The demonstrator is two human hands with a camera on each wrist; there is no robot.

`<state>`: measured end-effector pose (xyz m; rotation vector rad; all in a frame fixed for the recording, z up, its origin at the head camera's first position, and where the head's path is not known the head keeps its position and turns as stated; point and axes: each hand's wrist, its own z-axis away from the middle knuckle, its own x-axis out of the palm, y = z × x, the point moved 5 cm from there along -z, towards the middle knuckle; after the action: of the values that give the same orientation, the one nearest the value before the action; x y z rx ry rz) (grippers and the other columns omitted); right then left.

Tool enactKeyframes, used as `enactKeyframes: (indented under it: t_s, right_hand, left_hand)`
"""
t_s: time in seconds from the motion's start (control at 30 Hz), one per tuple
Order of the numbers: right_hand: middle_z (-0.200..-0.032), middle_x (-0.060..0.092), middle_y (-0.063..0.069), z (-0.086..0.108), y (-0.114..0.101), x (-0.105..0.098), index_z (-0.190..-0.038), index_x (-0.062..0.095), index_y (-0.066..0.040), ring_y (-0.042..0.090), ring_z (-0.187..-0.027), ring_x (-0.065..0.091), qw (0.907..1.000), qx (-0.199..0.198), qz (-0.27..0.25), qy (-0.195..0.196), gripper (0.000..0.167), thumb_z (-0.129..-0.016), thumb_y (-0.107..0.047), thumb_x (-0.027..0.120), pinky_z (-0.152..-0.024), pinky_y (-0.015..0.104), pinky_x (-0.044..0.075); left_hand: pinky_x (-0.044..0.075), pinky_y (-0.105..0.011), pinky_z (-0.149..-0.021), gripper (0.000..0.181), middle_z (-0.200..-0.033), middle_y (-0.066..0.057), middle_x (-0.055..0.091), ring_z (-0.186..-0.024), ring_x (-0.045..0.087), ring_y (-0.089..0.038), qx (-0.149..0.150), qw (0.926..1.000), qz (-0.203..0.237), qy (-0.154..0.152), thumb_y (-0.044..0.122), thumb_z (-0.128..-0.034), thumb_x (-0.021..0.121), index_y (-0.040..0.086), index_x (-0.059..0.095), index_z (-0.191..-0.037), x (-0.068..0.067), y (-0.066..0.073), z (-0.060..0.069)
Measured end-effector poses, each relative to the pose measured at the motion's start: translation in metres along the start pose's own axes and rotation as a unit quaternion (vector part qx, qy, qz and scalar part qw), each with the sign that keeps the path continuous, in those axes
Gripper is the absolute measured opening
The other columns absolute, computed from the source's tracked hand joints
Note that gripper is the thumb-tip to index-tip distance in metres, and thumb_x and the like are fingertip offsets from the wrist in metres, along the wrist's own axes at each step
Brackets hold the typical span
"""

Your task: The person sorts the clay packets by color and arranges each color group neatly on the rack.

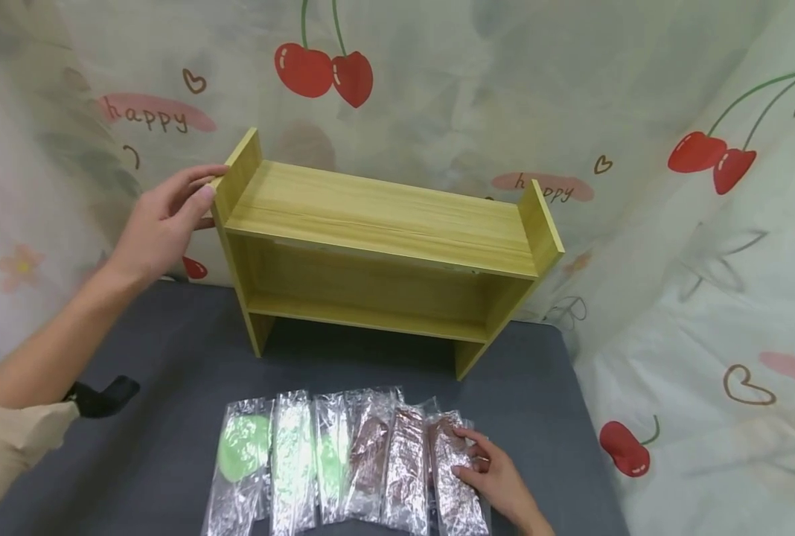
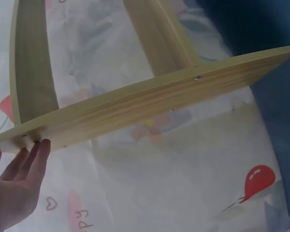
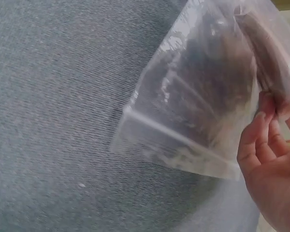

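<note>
A light wooden two-tier shelf (image 1: 377,216) stands on the dark table in the head view. My left hand (image 1: 159,223) is at the top of its left side panel (image 2: 150,99). In the left wrist view the fingertips touch the panel's outer face near a screw. My right hand (image 1: 505,484) pinches the rightmost clear plastic bag (image 1: 456,476), which holds something brown. In the right wrist view this bag's loose end spreads over the grey cloth. Beside it lie more bags, some with brown contents (image 1: 407,454) and some with light green contents (image 1: 243,447).
The dark grey table (image 1: 538,417) carries the shelf and the row of bags. Behind and at the sides hangs a pale curtain (image 1: 431,89) printed with cherries. A black strap (image 1: 106,396) sticks out at the left wrist.
</note>
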<state>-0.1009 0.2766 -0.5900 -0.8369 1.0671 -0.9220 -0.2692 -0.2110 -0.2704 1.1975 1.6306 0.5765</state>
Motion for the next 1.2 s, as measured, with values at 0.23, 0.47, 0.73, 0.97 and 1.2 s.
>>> enactKeyframes:
  t_s: [0.23,0.47,0.73,0.97,1.2]
  right_hand:
    - [-0.115,0.064,0.018,-0.002,-0.016,-0.003,-0.128,0.061,-0.003,0.010,-0.066,0.060,0.9985,-0.037,-0.014,-0.037,0.045,-0.088,-0.014,0.077,-0.060,0.024,0.051]
    - [-0.117,0.062,0.023,-0.007,-0.045,-0.004,-0.126,0.059,0.001,0.008,-0.066,0.059,0.9945,-0.083,-0.036,-0.052,0.042,-0.089,-0.011,0.074,-0.061,0.024,0.051]
    - [-0.126,0.059,0.022,-0.009,-0.071,-0.004,-0.129,0.059,-0.003,0.010,-0.077,0.063,0.9908,-0.111,-0.057,-0.053,0.042,-0.090,-0.010,0.073,-0.069,0.029,0.055]
    - [-0.136,0.055,0.020,-0.010,-0.092,-0.002,-0.132,0.058,-0.003,0.015,-0.088,0.067,0.9861,-0.133,-0.073,-0.067,0.045,-0.090,-0.007,0.072,-0.077,0.033,0.057]
    - [-0.138,0.054,0.021,-0.009,-0.118,-0.002,-0.135,0.057,-0.003,0.018,-0.098,0.068,0.9795,-0.162,-0.080,-0.089,0.046,-0.091,-0.004,0.071,-0.078,0.034,0.057]
  left_hand:
    - [0.046,-0.047,-0.101,0.048,-0.154,-0.007,0.039,-0.131,0.043,-0.020,-0.062,0.9974,-0.011,-0.035,0.042,-0.1064,0.038,0.024,0.042,-0.151,0.001,0.001,-0.012]
    - [0.037,-0.057,-0.104,0.049,-0.157,-0.003,0.034,-0.136,0.038,-0.022,-0.104,0.9935,0.016,-0.042,0.045,-0.1054,0.038,0.028,0.041,-0.151,0.002,-0.001,-0.020]
    - [0.036,-0.055,-0.105,0.050,-0.160,-0.006,0.029,-0.144,0.030,-0.021,-0.130,0.9887,0.052,-0.055,0.043,-0.1046,0.043,0.027,0.040,-0.151,0.003,-0.003,-0.025]
    - [0.035,-0.055,-0.105,0.050,-0.161,-0.005,0.028,-0.144,0.029,-0.022,-0.134,0.9861,0.076,-0.061,0.044,-0.1032,0.047,0.026,0.042,-0.150,0.002,-0.006,-0.024]
    - [0.040,-0.048,-0.103,0.049,-0.158,-0.005,0.033,-0.138,0.037,-0.021,-0.129,0.9867,0.084,-0.052,0.042,-0.1028,0.049,0.026,0.045,-0.149,0.002,-0.005,-0.022]
